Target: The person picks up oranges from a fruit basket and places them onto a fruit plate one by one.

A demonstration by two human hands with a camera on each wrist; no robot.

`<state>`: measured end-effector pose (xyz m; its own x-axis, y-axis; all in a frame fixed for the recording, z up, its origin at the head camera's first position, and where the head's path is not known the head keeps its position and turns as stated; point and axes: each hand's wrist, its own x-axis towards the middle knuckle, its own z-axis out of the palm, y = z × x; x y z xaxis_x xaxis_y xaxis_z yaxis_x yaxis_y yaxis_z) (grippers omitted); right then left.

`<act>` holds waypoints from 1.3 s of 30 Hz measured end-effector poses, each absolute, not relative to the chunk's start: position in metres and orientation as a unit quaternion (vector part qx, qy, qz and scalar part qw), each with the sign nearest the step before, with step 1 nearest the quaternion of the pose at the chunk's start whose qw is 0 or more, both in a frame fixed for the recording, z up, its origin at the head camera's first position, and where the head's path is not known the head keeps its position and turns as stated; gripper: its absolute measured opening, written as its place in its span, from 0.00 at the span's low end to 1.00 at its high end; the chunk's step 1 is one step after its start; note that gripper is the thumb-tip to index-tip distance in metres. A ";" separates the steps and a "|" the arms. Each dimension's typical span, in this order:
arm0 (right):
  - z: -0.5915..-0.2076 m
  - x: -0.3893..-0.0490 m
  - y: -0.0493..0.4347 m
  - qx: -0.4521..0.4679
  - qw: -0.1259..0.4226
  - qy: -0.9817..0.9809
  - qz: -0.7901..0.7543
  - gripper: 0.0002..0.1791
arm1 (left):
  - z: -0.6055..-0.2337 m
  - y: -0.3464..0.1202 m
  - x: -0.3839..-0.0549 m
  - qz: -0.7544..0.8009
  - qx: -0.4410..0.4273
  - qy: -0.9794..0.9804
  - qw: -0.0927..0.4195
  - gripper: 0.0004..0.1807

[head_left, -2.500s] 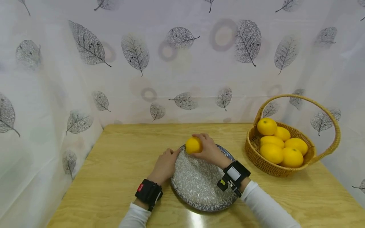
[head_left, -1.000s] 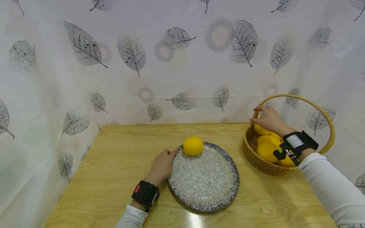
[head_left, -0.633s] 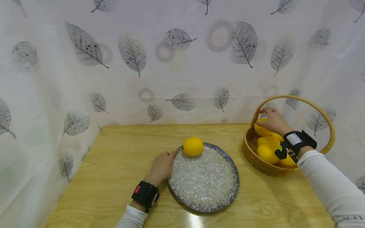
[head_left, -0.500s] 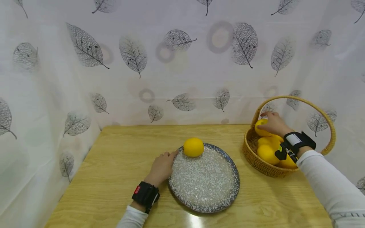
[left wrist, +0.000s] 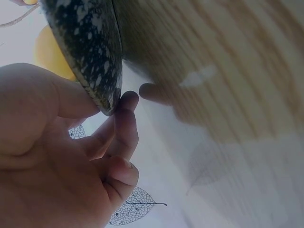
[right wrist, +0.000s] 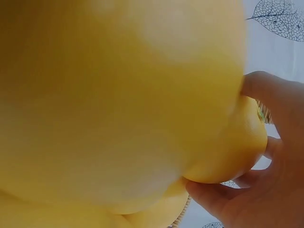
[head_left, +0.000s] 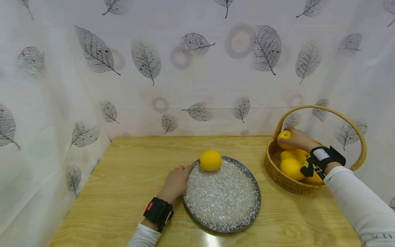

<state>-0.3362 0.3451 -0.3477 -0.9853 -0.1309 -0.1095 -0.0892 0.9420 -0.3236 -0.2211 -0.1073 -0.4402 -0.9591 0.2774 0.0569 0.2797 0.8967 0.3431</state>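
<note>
My left hand (head_left: pixel 176 183) pinches the left rim of a round, speckled grey plate (head_left: pixel 223 199) with a dark blue edge. In the left wrist view the thumb lies on top of the rim (left wrist: pixel 97 61) and the fingertips are beneath it. One yellow lemon (head_left: pixel 211 160) sits at the plate's far left edge. Over at the basket, my right hand (head_left: pixel 299 139) grips another lemon (head_left: pixel 284 139) at the back left, thumb and fingers curled round it. The right wrist view shows that held lemon (right wrist: pixel 237 147) behind a larger-looking lemon (right wrist: pixel 118 95) close to the camera.
A wicker basket (head_left: pixel 280 178) with a tall arched handle (head_left: pixel 355 128) stands at the table's right, several lemons (head_left: pixel 291 168) inside. The wooden table (head_left: pixel 132 171) meets a leaf-printed curtain (head_left: pixel 203 82) at its back edge.
The right hand has released one lemon on the plate, moved right to the basket and closed its fingers round another lemon there. The left hand has stayed at the plate's rim.
</note>
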 end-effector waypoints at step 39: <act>-0.347 -0.326 0.340 -0.052 0.025 0.978 -0.200 0.43 | -0.436 -0.106 -0.219 -0.172 -0.145 -0.974 0.003 0.30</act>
<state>-0.3257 0.3397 -0.3474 -0.9934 -0.1116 -0.0273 -0.0919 0.9147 -0.3936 -0.2191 -0.1057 -0.4362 -0.9582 0.2806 0.0559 0.2827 0.8991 0.3342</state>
